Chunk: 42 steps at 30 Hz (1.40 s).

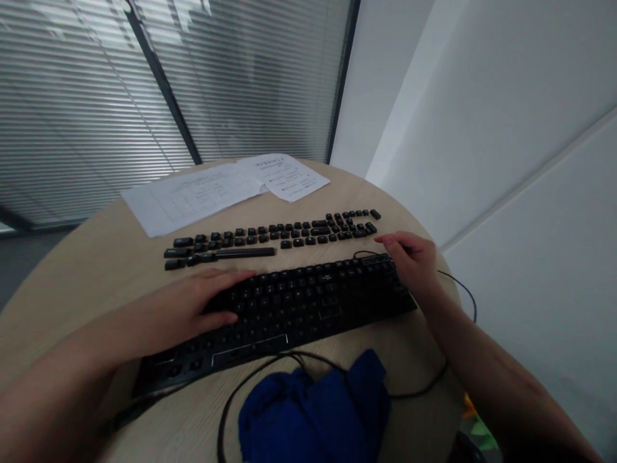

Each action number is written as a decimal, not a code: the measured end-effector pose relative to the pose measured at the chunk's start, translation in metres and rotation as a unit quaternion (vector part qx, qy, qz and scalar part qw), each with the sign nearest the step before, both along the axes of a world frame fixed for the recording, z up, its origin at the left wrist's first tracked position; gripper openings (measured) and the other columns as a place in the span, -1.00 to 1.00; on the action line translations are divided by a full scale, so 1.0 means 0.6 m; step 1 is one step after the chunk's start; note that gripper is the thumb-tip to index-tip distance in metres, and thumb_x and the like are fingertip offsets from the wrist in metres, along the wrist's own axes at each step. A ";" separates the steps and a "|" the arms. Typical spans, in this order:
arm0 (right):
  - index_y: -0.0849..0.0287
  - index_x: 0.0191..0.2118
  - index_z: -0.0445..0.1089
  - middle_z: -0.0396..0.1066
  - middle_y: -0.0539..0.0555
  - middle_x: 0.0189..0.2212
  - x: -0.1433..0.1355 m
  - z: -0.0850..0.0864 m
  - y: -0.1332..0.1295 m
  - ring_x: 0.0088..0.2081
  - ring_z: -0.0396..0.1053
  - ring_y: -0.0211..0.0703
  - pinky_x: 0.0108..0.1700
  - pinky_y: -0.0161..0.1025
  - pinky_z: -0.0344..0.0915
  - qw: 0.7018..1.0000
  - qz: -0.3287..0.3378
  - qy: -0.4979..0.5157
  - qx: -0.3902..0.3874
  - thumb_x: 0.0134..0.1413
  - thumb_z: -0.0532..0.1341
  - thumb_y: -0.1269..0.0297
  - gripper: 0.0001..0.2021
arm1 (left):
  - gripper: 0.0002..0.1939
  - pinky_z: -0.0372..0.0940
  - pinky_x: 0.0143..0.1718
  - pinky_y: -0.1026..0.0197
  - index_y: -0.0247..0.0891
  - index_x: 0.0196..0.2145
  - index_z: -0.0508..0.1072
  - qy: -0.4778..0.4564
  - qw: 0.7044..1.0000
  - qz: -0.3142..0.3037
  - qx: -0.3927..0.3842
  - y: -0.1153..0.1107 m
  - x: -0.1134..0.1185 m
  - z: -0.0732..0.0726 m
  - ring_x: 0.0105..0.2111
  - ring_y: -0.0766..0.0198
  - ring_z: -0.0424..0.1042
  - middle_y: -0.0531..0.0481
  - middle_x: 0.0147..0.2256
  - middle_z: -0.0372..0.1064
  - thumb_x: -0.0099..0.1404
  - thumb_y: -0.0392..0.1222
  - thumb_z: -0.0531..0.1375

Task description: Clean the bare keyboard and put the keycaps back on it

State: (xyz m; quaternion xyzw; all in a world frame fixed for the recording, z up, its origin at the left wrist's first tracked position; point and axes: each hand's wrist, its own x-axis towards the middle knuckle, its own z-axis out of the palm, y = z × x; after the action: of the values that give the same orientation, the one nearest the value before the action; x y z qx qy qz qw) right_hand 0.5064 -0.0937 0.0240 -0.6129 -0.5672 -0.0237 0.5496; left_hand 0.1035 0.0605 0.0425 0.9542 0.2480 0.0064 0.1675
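A black keyboard (308, 308) lies at a slant across the round wooden table, with keys seated in its upper rows and bare key slots toward its near edge and right end. My left hand (207, 302) rests on its left part, fingers stretched out and thumb apart. Over the far right corner, my right hand (412, 260) is closed with thumb and index finger pressed together; whatever is between them, if anything, cannot be made out. Loose black keycaps (294, 233) stand in rows just beyond the keyboard, with a long space bar (245, 253) at their near left.
Printed paper sheets (202, 193) lie at the table's far side. A bunched blue cloth (315, 411) sits at the near edge, with a black cable (250, 370) looping around it. Behind stand window blinds (260, 83); a white wall (520, 161) rises at the right.
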 end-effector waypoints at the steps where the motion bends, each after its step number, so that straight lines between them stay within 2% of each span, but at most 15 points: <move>1: 0.10 -0.28 0.64 0.52 0.01 -0.48 0.002 -0.002 0.002 -0.43 0.43 -0.16 -0.34 -0.20 0.36 1.000 -0.005 0.009 0.000 0.25 0.27 0.20 -0.80 | -0.35 0.28 0.30 -0.07 -0.01 0.39 0.26 0.003 1.000 0.002 0.000 0.000 0.000 0.002 0.24 -0.03 0.41 -0.09 0.30 0.37 0.39 0.03 0.20; 4: 0.12 -0.11 0.63 0.25 -0.12 -0.64 0.008 -0.009 0.009 -0.58 0.19 -0.27 -0.44 -0.26 0.24 0.999 -0.013 0.036 0.000 0.22 0.28 0.21 -0.78 | -0.34 0.27 0.29 -0.12 -0.07 0.39 0.26 0.008 1.000 0.008 -0.001 -0.006 0.004 0.012 0.25 -0.04 0.40 -0.16 0.31 0.35 0.39 0.03 0.19; 6: 0.15 0.00 0.59 0.18 -0.15 -0.64 0.013 -0.015 0.015 -0.60 0.09 -0.31 -0.48 -0.29 0.17 0.998 -0.020 0.052 0.004 0.18 0.30 0.23 -0.70 | -0.33 0.26 0.29 -0.14 -0.11 0.40 0.24 0.016 1.000 0.007 -0.005 -0.011 0.009 0.021 0.25 -0.06 0.39 -0.20 0.31 0.34 0.39 0.03 0.17; 9: 0.20 0.04 0.57 0.25 -0.13 -0.58 0.018 -0.024 0.023 -0.58 0.11 -0.31 -0.48 -0.29 0.16 0.997 -0.043 0.057 -0.003 0.13 0.28 0.22 -0.63 | -0.31 0.23 0.31 -0.16 -0.14 0.40 0.25 0.023 1.000 0.011 -0.017 -0.018 0.016 0.031 0.26 -0.07 0.37 -0.19 0.32 0.33 0.35 0.01 0.17; 14: 0.23 0.08 0.57 0.22 -0.12 -0.60 0.020 -0.037 0.030 -0.57 0.13 -0.28 -0.43 -0.27 0.19 0.996 -0.080 0.021 -0.031 0.10 0.21 0.23 -0.56 | -0.25 0.18 0.34 -0.13 -0.19 0.39 0.27 0.015 0.999 0.022 -0.035 -0.018 0.021 0.032 0.30 -0.09 0.33 -0.19 0.34 0.30 0.29 0.02 0.21; 23: 0.26 0.00 0.59 0.19 -0.11 -0.63 0.019 -0.046 0.037 -0.58 0.12 -0.25 -0.46 -0.26 0.14 0.995 -0.085 -0.026 -0.047 0.16 0.15 0.21 -0.60 | -0.26 0.12 0.36 -0.10 -0.14 0.38 0.28 -0.004 0.999 0.012 -0.042 -0.017 0.013 0.027 0.32 -0.07 0.29 -0.16 0.34 0.29 0.26 0.00 0.22; 28: 0.25 0.07 0.55 0.13 -0.14 -0.65 0.023 -0.050 0.036 -0.59 0.09 -0.25 -0.48 -0.27 0.12 0.995 -0.086 -0.034 -0.046 0.21 0.12 0.22 -0.58 | -0.25 0.16 0.34 -0.11 -0.10 0.38 0.29 -0.012 0.999 0.010 -0.048 -0.017 0.011 0.031 0.29 -0.07 0.33 -0.14 0.32 0.34 0.24 -0.02 0.23; 31: 0.23 0.18 0.48 0.09 -0.16 -0.64 0.025 -0.051 0.034 -0.58 0.10 -0.24 -0.45 -0.26 0.15 0.994 -0.095 -0.041 -0.044 0.22 0.12 0.26 -0.54 | -0.26 0.18 0.33 -0.11 -0.07 0.37 0.31 -0.020 0.998 0.014 -0.054 -0.017 0.011 0.031 0.28 -0.09 0.35 -0.12 0.31 0.34 0.23 -0.03 0.23; 35: 0.25 0.37 0.27 0.16 -0.16 -0.62 0.026 -0.045 0.032 -0.56 0.16 -0.20 -0.41 -0.24 0.22 0.989 -0.124 -0.071 -0.041 0.25 0.11 0.27 -0.41 | -0.25 0.19 0.33 -0.13 -0.09 0.37 0.31 -0.027 0.998 0.026 -0.050 -0.013 0.011 0.023 0.28 -0.10 0.35 -0.15 0.31 0.34 0.23 -0.02 0.23; 37: 0.29 0.40 0.22 0.25 -0.12 -0.61 0.026 -0.038 0.034 -0.54 0.21 -0.17 -0.37 -0.23 0.27 0.983 -0.129 -0.108 -0.067 0.29 0.07 0.27 -0.40 | -0.25 0.20 0.32 -0.14 -0.11 0.37 0.31 -0.028 0.998 0.024 -0.049 -0.013 0.012 0.021 0.27 -0.10 0.36 -0.17 0.31 0.35 0.23 -0.02 0.23; 39: 0.27 0.33 0.33 0.40 -0.02 -0.53 0.027 -0.025 0.041 -0.50 0.30 -0.15 -0.33 -0.21 0.32 0.975 -0.111 -0.154 -0.116 0.32 0.04 0.27 -0.47 | -0.25 0.21 0.31 -0.13 -0.12 0.37 0.31 -0.029 0.998 0.017 -0.049 -0.014 0.013 0.022 0.26 -0.09 0.37 -0.17 0.30 0.36 0.22 -0.04 0.23; 42: 0.14 0.04 0.59 0.60 0.12 -0.28 0.027 0.003 0.062 -0.36 0.45 -0.13 -0.22 -0.20 0.39 0.961 -0.064 -0.202 -0.179 0.31 0.14 0.22 -0.66 | -0.26 0.22 0.31 -0.11 -0.13 0.35 0.33 -0.032 0.998 0.014 -0.048 -0.018 0.014 0.027 0.26 -0.09 0.38 -0.17 0.29 0.38 0.21 -0.05 0.23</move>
State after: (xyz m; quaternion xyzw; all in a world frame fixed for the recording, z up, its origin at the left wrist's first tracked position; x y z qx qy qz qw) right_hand 0.5223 -0.0563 0.0259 -0.7185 -0.6211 -0.0801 0.3027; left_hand 0.1118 0.0499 0.0586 0.9410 0.2555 0.0271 0.2204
